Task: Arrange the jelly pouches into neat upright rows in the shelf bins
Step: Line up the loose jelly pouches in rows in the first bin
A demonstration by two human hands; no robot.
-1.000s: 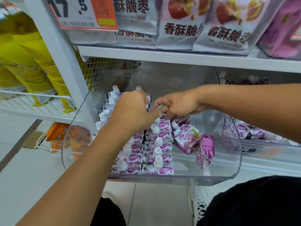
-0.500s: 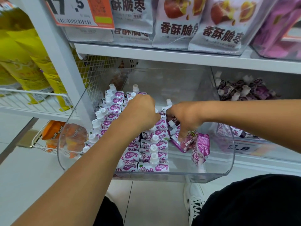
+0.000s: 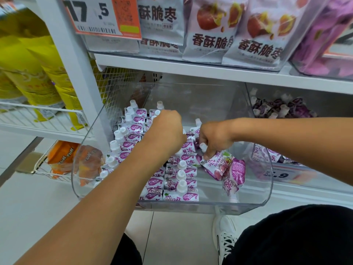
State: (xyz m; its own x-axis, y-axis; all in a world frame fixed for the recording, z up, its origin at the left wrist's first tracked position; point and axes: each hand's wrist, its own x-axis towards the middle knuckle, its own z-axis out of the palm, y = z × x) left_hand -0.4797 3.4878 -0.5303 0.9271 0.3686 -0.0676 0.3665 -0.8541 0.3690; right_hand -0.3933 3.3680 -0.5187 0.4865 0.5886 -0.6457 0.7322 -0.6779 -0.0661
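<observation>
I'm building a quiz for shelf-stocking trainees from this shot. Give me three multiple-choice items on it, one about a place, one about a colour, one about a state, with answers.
1. Where do the loose, fallen jelly pouches lie in the clear bin?
A. right part
B. far left corner
C. on the floor

2. What colour are the caps on the upright rows of pouches?
A. red
B. white
C. black

3. What is the right hand doing?
A. resting flat and open on the shelf
B. holding a price tag
C. gripping a pouch at its cap end

Answers:
1 A, the tumbled pouches lie to the right of the rows.
2 B, every visible cap is white.
3 C, its fingers curl around a pouch top, while the left hand is over the rows, its fingers hidden from view.
</observation>
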